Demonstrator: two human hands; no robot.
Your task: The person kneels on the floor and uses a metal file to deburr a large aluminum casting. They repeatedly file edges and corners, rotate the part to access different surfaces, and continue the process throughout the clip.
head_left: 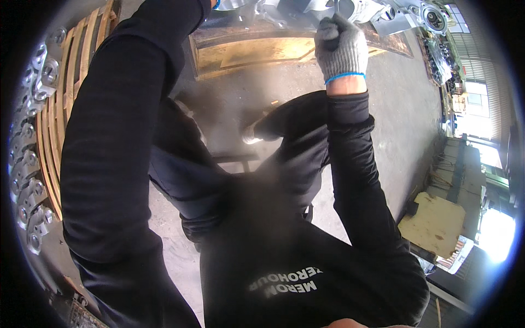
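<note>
My right hand [340,50], in a grey knitted glove with a blue cuff, is closed in a fist at the upper right. A thin grey metal rod [336,7] juts from the top of the fist; its far end is cut off by the frame. Beyond the fist lie silvery cast metal parts [306,7], partly under clear plastic film. My left arm reaches up to the top edge, where only the wrist and the blue cuff [216,4] of its glove show. The fingers of that hand are out of the picture.
The parts rest on a wooden pallet or crate [246,52] before my feet. Slatted wooden pallets [76,60] and rows of metal castings [33,180] stand at left. More castings [432,19] lie top right. A yellowish board [435,224] sits at right.
</note>
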